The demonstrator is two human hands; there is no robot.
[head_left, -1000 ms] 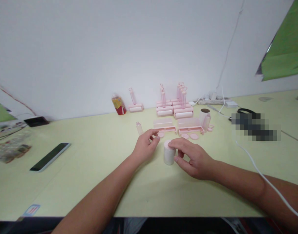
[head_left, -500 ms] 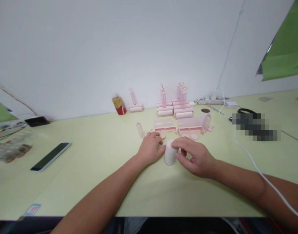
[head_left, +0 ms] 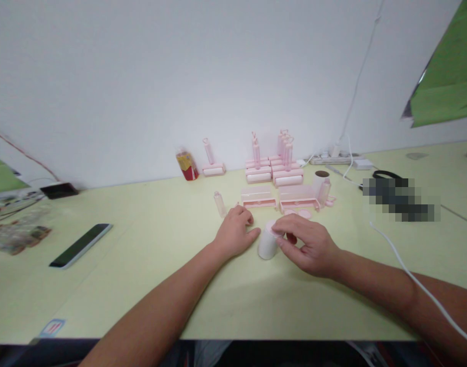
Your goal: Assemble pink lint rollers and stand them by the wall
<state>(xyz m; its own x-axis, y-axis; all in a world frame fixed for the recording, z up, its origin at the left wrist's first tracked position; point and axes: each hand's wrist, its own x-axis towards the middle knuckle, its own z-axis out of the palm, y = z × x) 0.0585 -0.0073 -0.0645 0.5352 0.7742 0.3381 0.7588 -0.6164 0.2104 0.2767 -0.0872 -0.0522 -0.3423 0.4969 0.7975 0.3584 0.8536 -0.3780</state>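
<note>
A white roll (head_left: 267, 247) stands on the table in front of me. On its top lies a pink disc (head_left: 272, 228), gripped at its right edge by my right hand (head_left: 308, 247), thumb below and fingers above. To the left of the roll, my left hand (head_left: 237, 233) rests on the table with its thumb apart from the curled fingers; nothing shows in it. Beyond the hands sit two open pink cases (head_left: 259, 204) with clear lids. Another pink disc (head_left: 304, 214) lies behind my right hand. A small clear pink handle (head_left: 219, 204) is left of them.
Finished-looking pink rollers (head_left: 288, 179) line the wall, with a red and yellow packet (head_left: 187, 164) to their left. A phone (head_left: 81, 245) lies at the left. A white cable (head_left: 405, 270) crosses my right forearm. A hollow roll (head_left: 321, 179) stands at the right.
The pink disc has shifted slightly to the right on the roll with my right hand. My left fingers have curled in, and the disc formerly beside them is no longer visible.
</note>
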